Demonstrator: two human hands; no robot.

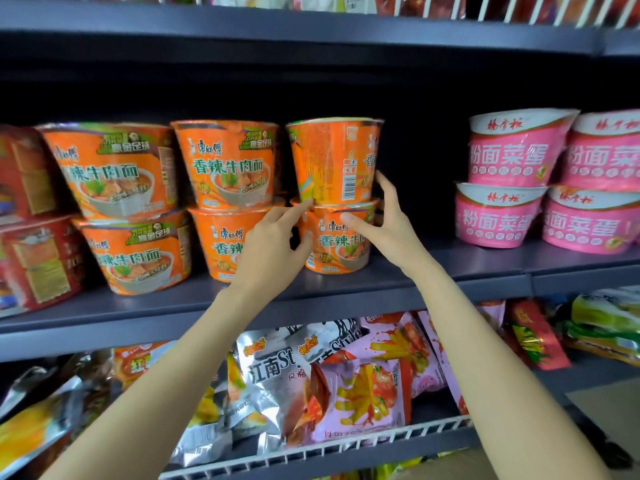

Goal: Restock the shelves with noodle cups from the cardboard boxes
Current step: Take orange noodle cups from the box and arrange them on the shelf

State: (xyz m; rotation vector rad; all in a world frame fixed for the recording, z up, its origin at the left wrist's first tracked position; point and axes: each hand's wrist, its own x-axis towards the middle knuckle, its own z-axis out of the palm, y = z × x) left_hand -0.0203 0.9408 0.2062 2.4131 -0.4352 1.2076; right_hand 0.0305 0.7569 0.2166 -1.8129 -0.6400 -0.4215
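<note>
Orange noodle cups stand in stacks of two on the grey shelf (450, 271). In the rightmost stack, the upper cup (332, 161) is turned with its barcode facing me and rests on the lower cup (337, 244). My left hand (270, 244) has its fingers spread, with the fingertips at the seam between these two cups on their left side. My right hand (388, 223) is spread on their right side, its fingertips touching the upper cup's base and its thumb lying across the lower cup's lid. Neither hand closes around a cup.
Two more orange stacks (225, 161) (114, 168) stand to the left, then red cups (24, 174). Pink cups (512, 150) are stacked at the right, with a bare gap of shelf (415, 261) before them. Snack bags (346, 375) fill the wire-fronted shelf below.
</note>
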